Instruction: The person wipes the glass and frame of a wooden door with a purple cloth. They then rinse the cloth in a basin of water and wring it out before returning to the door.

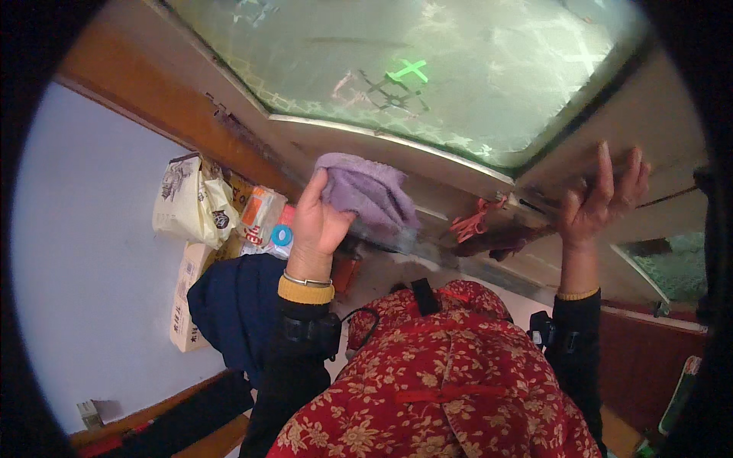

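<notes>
Clearly, left hand [319, 225] pinching fuzzy, crumpled purple cloth [365, 189]; right hand [594, 202] spread, near patterned glass pane [481, 91].

Blk chars [176, 307] on box [196, 263], red on pkt [267, 200], logo [221, 220] on bag [200, 200]

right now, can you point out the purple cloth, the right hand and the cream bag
Purple cloth [369, 188]: head view, middle of its visible folds.
Right hand [593, 209]: head view, middle of the hand, below the fingers.
Cream bag [191, 202]: head view, middle of its side.
</notes>
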Demonstrator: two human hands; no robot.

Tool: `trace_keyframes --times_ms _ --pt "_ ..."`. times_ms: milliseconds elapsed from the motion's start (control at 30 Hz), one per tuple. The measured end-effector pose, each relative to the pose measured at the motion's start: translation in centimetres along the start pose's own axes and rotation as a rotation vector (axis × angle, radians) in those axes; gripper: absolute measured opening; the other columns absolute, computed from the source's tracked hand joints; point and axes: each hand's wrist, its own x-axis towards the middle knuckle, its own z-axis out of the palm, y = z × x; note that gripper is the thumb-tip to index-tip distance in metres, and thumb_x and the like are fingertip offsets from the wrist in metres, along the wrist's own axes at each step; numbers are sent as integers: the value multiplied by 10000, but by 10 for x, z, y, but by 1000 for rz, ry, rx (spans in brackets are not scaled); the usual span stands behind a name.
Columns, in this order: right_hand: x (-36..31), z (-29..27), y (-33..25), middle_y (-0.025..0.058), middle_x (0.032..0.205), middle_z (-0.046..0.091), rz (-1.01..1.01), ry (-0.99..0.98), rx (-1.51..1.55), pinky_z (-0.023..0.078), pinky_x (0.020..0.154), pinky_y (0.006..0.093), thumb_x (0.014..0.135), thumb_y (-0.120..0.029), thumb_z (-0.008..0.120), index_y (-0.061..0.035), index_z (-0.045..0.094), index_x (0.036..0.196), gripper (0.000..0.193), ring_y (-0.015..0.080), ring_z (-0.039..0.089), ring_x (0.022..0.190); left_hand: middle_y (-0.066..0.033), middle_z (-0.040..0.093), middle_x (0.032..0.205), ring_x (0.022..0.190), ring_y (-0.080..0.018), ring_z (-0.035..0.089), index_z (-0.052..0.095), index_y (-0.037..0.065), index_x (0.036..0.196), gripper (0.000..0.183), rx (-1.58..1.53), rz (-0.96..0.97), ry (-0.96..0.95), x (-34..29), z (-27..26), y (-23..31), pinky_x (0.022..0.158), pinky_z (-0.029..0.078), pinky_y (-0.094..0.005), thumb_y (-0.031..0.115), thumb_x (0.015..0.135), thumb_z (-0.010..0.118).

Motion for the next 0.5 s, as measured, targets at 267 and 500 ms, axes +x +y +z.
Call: trace_keyframes --times_ms 267,500 --pt "2 0 -3 162 1480 402 -20 10 8 176 1149 516 827 -220 515 -186 574 1337 515 375 296 1398 -112 595 1270 1194 -301 546 550 79 1277 487 -127 78 239 -16 -3 -26 1045 421 -486 467 985 505" --pt "4 -3 -4 198 1510 342 -76 -46 -59 176 1161 530 936 -272 465 -118 508 1390 482 408 254 1411 -97 650 1161 1125 -282 601 595 90 1184 283 -85 -64 44 -12 -21 -50 985 483 -472 115 903 616"
